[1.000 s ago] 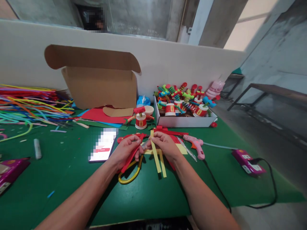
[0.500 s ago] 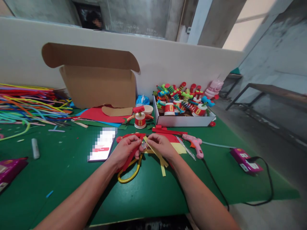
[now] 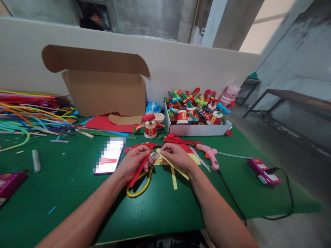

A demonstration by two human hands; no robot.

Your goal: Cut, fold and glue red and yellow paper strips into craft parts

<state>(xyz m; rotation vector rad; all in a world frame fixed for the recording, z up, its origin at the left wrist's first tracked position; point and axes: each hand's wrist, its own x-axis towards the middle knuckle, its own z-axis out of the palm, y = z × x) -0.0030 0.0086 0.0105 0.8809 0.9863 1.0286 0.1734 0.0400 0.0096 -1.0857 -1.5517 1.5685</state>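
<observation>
My left hand (image 3: 132, 162) is closed on a red paper strip (image 3: 138, 175) that slants down toward me. In my right hand (image 3: 176, 155), the fingers pinch a yellow paper strip (image 3: 178, 168), whose upper end points at the left hand. A pair of scissors (image 3: 141, 195) with yellow handles lies partly under my left hand, its metal showing between the two hands. Another yellow strip (image 3: 174, 178) rests on the table below the right hand. Red and pale yellow paper (image 3: 194, 158) lies behind the right hand, partly hidden by it.
Beyond my hands stands a paper-cup figure (image 3: 150, 129). A white box (image 3: 199, 130) holds several similar figures. A pink glue gun (image 3: 210, 155) with its cord lies at right, near a pen (image 3: 204, 163). To the left are a phone (image 3: 110, 156) and pipe cleaners (image 3: 33, 113).
The yellow strip in my right hand has swung, its lower end moving right and away from the strip on the table. My left hand keeps the red strip.
</observation>
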